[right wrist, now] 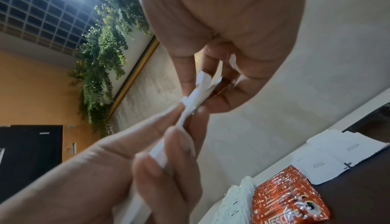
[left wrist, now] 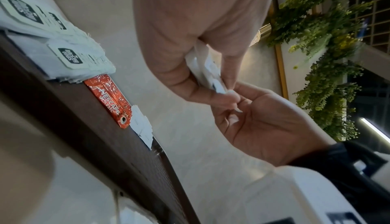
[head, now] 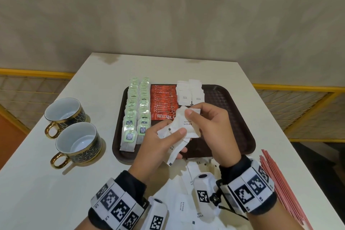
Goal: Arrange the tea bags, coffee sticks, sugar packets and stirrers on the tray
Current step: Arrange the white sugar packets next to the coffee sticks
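Left hand (head: 158, 144): fingers curled round a fanned bunch of white sugar packets (head: 179, 132), thumb pressed on top of the bunch, held above the near edge of the tray (head: 233, 117).

Right hand (head: 212, 127): thumb and fingers pinching the upper end of the same bunch, on the packet printed "WHITE SUGAR". Both hands meet on the paper, none of it touching the tray.

Materials: packets are flat white paper squares with serrated ends; tray is dark brown plastic, rounded corners, woven-pattern floor.

Beyond the grip, on the tray: two overlapping rows of sugar packets on the tray (head: 190, 93). To the left of them, a shingled row of red foil Nescafe coffee sticks (head: 164, 104). Further left, two shingled rows of pale green tagged tea bags (head: 136, 110).

Nearer the person than the grip: loose sugar packets on the table (head: 183, 205) under the wrists. To the right of the right wrist, thin red stirrers (head: 283, 192) lie bunched on the white table (head: 56, 201).

Well left of the grip: two dark cups (head: 74, 138) with gold handles, pale inside.

Left wrist view only: the bunch edge-on in the left hand (left wrist: 190, 44), the right hand (left wrist: 263, 119) meeting it below.

Right wrist view only: the right hand (right wrist: 221, 44) clamping the packet end, left fingertips (right wrist: 156, 166) stacked along the bunch; hanging foliage (right wrist: 101, 57) and a grid ceiling behind.
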Action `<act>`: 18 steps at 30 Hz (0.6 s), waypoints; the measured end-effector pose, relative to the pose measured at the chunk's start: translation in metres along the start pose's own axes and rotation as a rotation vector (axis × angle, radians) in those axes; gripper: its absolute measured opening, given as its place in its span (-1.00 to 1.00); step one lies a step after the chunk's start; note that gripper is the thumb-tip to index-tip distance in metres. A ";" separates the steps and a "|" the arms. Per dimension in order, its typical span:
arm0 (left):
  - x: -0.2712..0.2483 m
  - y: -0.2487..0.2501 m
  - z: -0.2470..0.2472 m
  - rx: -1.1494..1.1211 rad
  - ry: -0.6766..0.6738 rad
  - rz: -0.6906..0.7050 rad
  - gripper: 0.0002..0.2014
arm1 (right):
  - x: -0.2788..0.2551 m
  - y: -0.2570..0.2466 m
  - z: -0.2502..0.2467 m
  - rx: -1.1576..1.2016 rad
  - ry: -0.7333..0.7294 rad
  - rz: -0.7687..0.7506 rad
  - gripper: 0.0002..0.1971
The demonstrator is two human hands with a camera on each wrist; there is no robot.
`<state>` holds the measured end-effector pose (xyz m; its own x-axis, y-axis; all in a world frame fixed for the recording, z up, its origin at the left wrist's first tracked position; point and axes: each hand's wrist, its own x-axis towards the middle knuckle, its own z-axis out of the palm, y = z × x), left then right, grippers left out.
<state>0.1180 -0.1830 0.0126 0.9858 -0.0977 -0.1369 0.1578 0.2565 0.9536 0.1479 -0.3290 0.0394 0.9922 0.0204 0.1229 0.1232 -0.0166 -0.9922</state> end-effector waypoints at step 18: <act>0.017 -0.012 0.001 -0.051 0.139 -0.060 -0.84 | 0.082 0.036 -0.035 -0.386 0.036 0.183 -0.86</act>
<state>0.1325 -0.1890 -0.0005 0.9724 0.0186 -0.2327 0.2164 0.3026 0.9282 0.2340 -0.3634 0.0145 0.9975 -0.0522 -0.0471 -0.0638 -0.3902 -0.9185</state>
